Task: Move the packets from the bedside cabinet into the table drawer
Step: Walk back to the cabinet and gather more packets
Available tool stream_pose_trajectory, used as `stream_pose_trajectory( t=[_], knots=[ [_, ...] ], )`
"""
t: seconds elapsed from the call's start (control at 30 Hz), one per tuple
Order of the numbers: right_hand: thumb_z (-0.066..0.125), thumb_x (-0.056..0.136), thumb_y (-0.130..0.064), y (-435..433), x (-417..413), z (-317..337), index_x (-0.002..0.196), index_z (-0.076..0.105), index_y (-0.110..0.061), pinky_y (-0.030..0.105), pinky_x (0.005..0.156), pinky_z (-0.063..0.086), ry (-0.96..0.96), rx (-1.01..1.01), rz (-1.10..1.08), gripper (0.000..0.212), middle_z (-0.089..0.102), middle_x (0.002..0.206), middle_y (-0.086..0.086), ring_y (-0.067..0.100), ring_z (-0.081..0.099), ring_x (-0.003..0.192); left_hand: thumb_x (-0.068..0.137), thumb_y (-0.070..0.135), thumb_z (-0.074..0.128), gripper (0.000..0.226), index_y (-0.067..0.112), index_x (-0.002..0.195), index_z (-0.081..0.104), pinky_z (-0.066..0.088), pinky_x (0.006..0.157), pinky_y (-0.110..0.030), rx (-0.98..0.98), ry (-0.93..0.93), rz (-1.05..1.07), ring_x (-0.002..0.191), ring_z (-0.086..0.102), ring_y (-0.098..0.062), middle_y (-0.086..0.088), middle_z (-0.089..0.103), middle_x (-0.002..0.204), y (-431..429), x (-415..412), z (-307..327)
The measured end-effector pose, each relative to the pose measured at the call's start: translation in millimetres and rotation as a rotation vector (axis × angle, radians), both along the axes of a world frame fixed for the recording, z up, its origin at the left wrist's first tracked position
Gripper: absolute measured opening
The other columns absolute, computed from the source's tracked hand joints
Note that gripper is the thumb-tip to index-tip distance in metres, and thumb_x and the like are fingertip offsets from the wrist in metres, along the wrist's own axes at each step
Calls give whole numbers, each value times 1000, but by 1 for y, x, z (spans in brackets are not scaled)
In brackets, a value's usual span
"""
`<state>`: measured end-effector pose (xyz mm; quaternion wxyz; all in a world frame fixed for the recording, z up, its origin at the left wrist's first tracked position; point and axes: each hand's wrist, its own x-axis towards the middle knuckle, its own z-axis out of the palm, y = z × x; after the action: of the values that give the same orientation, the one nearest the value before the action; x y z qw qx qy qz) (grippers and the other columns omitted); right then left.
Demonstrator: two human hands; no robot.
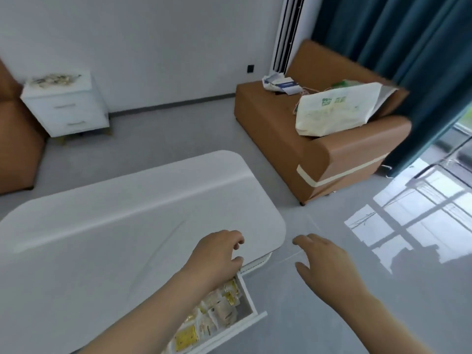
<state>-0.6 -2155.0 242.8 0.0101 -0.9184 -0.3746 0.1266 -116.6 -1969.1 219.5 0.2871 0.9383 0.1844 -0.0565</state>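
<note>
White table; its drawer is out, packets inside. Other packets lie on the bedside cabinet by the far wall. Left hand and right hand are slack, empty. Grey floor.

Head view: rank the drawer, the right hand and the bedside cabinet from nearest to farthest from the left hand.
From the left hand:
1. Drawer, open, just beneath it.
2. Right hand, to its right, with a clear gap between them.
3. Bedside cabinet, across the room, far left.
</note>
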Motion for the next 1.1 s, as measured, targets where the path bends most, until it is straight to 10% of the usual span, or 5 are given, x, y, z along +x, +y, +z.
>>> stream_pose_trajectory(
  t=[0.5,0.9,1.1],
  knots=[
    [50,92,-42,-146,173,169,124,50,-33,20,93,42,-285,227,-143,33,57,125,-15,7,54,112,89,36,57,27,31,116,56,44,88,-20,117,-352,-190,104,53,-4,16,59,113,-130,226,145],
    [53,89,-37,-102,372,206,116,53,-34,20,76,48,-356,202,-145,27,59,111,-13,6,58,89,87,38,59,30,34,116,56,46,84,-19,179,-428,-194,97,54,0,20,59,107,-87,425,178],
    [52,89,-35,-53,468,225,128,48,-38,18,82,47,-353,218,-77,39,55,125,-18,4,51,113,88,39,57,31,33,119,56,46,87,-21,206,-436,-159,104,53,-2,19,59,113,-42,515,198]
  ],
)
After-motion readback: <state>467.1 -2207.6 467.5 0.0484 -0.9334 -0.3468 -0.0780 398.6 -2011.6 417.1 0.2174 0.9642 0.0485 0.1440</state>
